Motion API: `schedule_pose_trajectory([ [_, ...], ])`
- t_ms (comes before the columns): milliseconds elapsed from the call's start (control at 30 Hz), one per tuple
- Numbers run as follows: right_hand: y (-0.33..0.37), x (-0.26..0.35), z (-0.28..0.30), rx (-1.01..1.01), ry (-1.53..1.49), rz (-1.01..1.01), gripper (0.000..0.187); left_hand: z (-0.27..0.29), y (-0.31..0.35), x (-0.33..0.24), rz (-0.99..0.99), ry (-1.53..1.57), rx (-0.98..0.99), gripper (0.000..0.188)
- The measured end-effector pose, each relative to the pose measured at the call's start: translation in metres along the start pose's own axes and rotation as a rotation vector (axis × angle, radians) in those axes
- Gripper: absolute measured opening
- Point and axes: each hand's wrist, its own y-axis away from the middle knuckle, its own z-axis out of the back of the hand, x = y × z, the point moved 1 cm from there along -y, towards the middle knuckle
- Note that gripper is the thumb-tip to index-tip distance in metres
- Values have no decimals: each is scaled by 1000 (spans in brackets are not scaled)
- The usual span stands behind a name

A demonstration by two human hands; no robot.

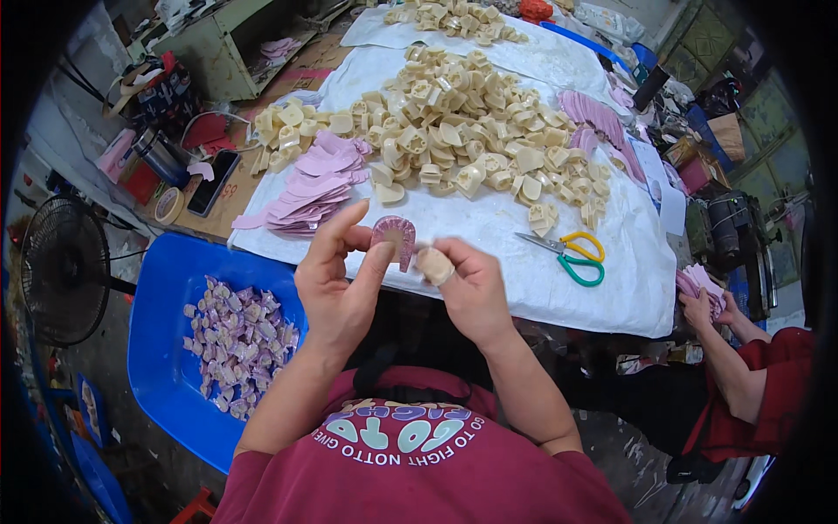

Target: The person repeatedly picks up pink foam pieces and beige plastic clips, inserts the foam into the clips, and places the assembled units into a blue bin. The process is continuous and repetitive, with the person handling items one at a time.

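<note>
My left hand (339, 279) pinches a small shoe heel (403, 229) between thumb and fingers above the near edge of the cloth. Glittery purple covering wraps the heel's curved rim, and its middle looks beige. Just right of it is my right hand (471, 288), its fingers closed and its thumb wrapped in beige tape; anything in that pinch is hidden. Beyond both hands lies a big heap of cream plastic heels (463, 113). A stack of pink-purple cut pieces (305, 188) sits left of the heap. Scissors (572, 253) with yellow and green handles lie to the right.
A blue tub (161, 349) with several purple-covered heels (240, 341) stands at lower left. A phone (214, 183), tape roll (169, 206) and flask (161, 157) sit on the table's left. At right, another person's hands (711, 306) hold pink pieces. A fan (65, 271) stands far left.
</note>
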Motion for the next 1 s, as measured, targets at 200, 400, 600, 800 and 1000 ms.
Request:
schedule_pose_trajectory([
  [200,8,-12,-12,-33,-370,-109,31,-6,15,7,155,71,193,42],
  [400,14,-7,-13,164,-767,-291,32,10,-10,-3,333,443,505,39],
  [600,0,-8,-9,88,-637,-446,46,24,-17,11,175,360,520,18],
  [800,3,16,-21,-211,-210,100,17,14,-2,17,334,517,396,14],
  [1000,-2,1,-4,-193,-62,84,14,0,2,26,434,484,356,14],
])
